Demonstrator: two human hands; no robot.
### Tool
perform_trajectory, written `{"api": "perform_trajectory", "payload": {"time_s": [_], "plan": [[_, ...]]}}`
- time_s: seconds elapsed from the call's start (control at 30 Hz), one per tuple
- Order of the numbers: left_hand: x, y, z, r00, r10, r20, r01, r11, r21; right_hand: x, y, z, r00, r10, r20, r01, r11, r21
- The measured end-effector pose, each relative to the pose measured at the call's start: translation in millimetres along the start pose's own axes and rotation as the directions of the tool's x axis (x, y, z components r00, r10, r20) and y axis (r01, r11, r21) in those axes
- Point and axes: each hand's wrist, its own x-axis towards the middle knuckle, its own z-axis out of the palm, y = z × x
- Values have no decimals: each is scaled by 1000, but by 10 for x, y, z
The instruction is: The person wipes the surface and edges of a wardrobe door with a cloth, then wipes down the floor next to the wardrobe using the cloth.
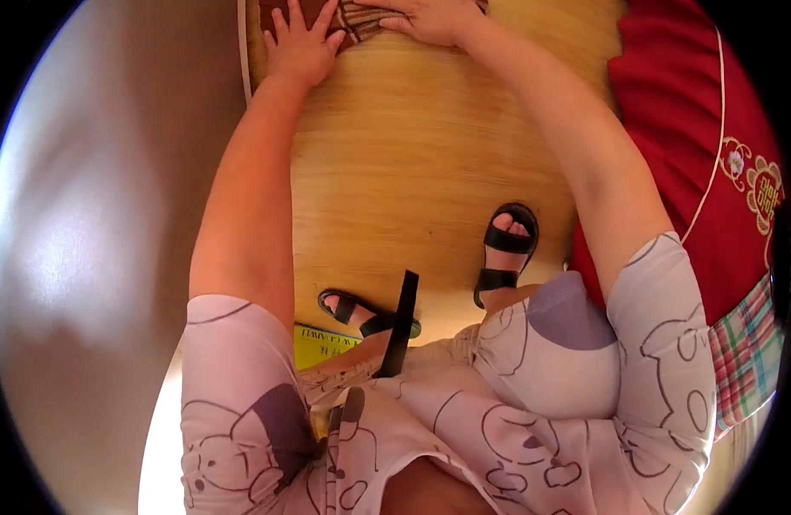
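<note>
At the top of the head view, a brown patterned cloth (361,24) lies on the wood-coloured floor (387,146). My left hand (303,43) rests on its left part with the fingers spread. Further right, my right hand (430,17) lies flat on the cloth, its fingers pointing left and partly cut off by the frame's top edge. Neither hand grips anything. The upper part of the cloth is out of view.
Two feet in black sandals (509,245) stand on the floor below. A red embroidered cover (670,129) hangs along the right, with a plaid cloth (743,352) under it. A smooth grey surface (86,240) fills the left. A yellow printed item (318,348) lies near the left foot.
</note>
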Motion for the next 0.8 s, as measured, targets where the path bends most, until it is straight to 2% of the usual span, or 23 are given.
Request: {"api": "perform_trajectory", "payload": {"time_s": [0.07, 0.13, 0.2, 0.27, 0.33, 0.47, 0.5, 0.57, 0.63, 0.7, 0.77, 0.8], "plan": [[-5, -145, 379, 944, 165, -286, -164, 986, 27, 4, -31, 181, 992, 5, -126, -6, 1000, -7], [-330, -16, 396, 953, 156, -259, -156, 988, 21, -127, -140, 358, 997, -24, -79, 24, 1000, 2], [-695, 115, 478, 973, 110, -203, -118, 993, -23, -332, -306, 776, 929, -111, -352, 120, 993, 2], [-1161, 233, 606, 984, 117, -133, -122, 992, -27, -709, -607, 836, 969, -158, -192, 166, 986, 25], [-1711, 311, 856, 987, 137, -84, -143, 988, -62, -1109, -940, 1041, 967, -246, -70, 253, 960, 118], [-2963, 527, 1296, 979, 182, 91, -175, 981, -88, -1916, -1512, 1406, 852, -524, -16, 490, 785, 379], [-3292, 572, 1482, 973, 197, 124, -184, 977, -104, -2043, -1619, 1455, 852, -523, -19, 491, 785, 377], [-3625, 632, 1579, 962, 219, 162, -201, 972, -123, -2237, -1791, 1553, 618, -785, 34, 727, 588, 353], [-3662, 651, 1558, 872, 262, 414, -264, 963, -54, -2251, -1826, 1665, 598, -799, 65, 742, 582, 331], [-3605, 591, 1549, 868, 293, 401, -299, 953, -49, -2229, -1840, 1706, 576, -812, 94, 758, 574, 310], [-3446, 583, 1537, 861, 326, 389, -334, 941, -51, -2155, -1821, 1725, 699, -713, 60, 696, 697, 175], [-3262, 603, 1488, 897, 285, 337, -294, 955, -24, -2076, -1747, 1600, 703, -709, 60, 692, 701, 173]]}}
